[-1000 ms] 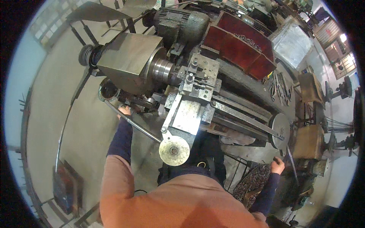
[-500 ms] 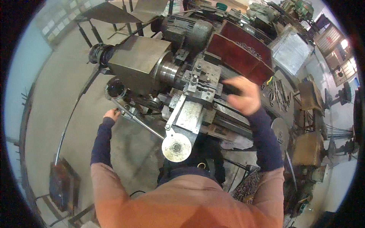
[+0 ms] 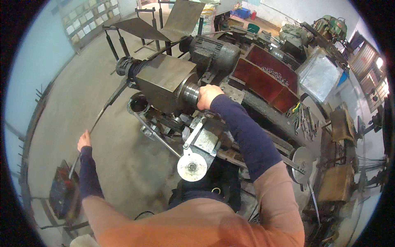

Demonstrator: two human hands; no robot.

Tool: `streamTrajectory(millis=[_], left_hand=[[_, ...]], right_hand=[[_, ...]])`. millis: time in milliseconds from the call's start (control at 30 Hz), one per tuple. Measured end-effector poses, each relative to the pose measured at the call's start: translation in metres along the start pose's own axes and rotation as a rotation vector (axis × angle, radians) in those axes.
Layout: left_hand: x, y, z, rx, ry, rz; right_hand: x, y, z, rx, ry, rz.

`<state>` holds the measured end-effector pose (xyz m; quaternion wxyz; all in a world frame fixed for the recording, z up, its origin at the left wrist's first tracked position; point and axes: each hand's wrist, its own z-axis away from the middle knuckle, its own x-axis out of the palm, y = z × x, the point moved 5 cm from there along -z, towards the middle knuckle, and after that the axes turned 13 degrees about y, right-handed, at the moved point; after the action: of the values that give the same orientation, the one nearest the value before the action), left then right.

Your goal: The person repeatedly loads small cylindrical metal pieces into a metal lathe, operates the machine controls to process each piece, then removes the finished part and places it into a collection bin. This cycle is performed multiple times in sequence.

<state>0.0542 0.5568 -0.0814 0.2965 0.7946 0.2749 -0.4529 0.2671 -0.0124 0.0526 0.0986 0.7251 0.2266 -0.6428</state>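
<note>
Left hand [image 3: 84, 141]: fingers closed on 1 rod [image 3: 100, 115], axis toward lower left | right hand [image 3: 209, 97]: fingers curled at 1 spindle [image 3: 190, 93], hold unclear

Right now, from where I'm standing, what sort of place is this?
Probably a metalworking shop: there's a lathe-like machine in front of you, a red tray holding small metal-looking pieces, and a pile of long metal hand tools near the tray.
</note>
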Motion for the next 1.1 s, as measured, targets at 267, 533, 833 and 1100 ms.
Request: streamTrajectory(millis=[267, 533, 833, 1100], left_hand=[[-0.078, 0.091, 0.124, 0.010, -0.025, -0.052], [-0.150, 0.180, 0.142, 0.631, 0.173, 0.264], [-0.180, 0.378, 0.275, 0.821, -0.637, 1.183], [-0.161, 0.383, 0.329, 0.360, -1.439, 1.494]], right_hand=[[-0.003, -0.001, 0.000, -0.066, 0.025, 0.078], [-0.060, -0.020, 0.111, -0.495, 0.444, -0.252], [-0.063, -0.046, 0.194, -0.535, 0.477, -0.407], [-0.067, -0.031, 0.223, -0.401, 0.530, -0.636]])
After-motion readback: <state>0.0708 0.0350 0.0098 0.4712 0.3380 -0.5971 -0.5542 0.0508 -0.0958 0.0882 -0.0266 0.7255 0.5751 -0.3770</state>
